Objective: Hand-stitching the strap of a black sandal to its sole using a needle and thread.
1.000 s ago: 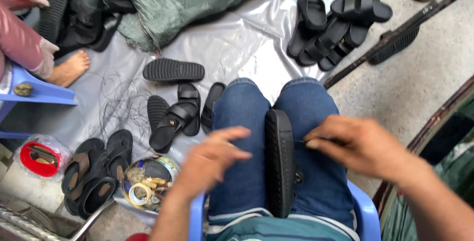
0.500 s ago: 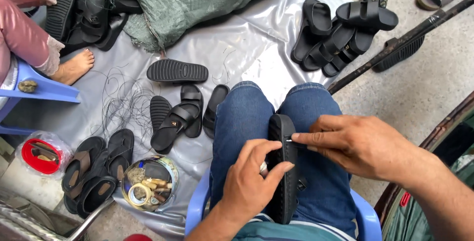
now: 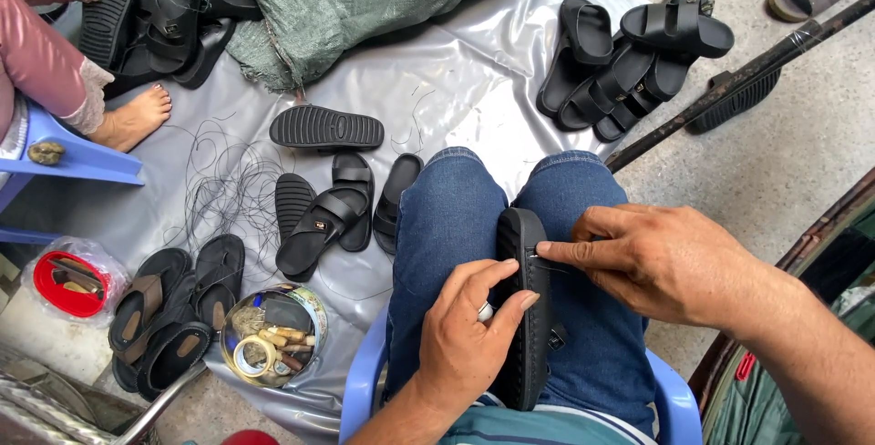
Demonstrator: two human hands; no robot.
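Risk: the black sandal (image 3: 527, 317) stands on its narrow edge between the knees, so it could, by the look of it, roll or slip down between the thighs if the steadying grip loosens
Cause: only the fingers of one hand brace it, and the thin dark thread or needle at the other hand's fingertips looks easy to lose hold of; which of the two it is cannot be told
Sandal: on the lap, sole edge up, running from near the knees back toward the waist, between the two blue-jeaned legs (image 3: 456, 226)
Left hand (image 3: 469, 336): wrapped round the sandal's left side, thumb and fingers curled against the sole rim, touching it
Right hand (image 3: 656, 263): at the sandal's right side near its far end, thumb and forefinger pinched together on the thin dark thing at the rim
Seat: a blue plastic chair (image 3: 365, 381)
Floor: a grey plastic sheet (image 3: 456, 90) carries loose black sandals near the knees (image 3: 324, 217) and a pile of them toward its far right corner (image 3: 629, 53)
Near left: a round tin of odds and ends (image 3: 269, 336) by the sheet's near edge
Other person: a bare foot (image 3: 132, 117) at the far left
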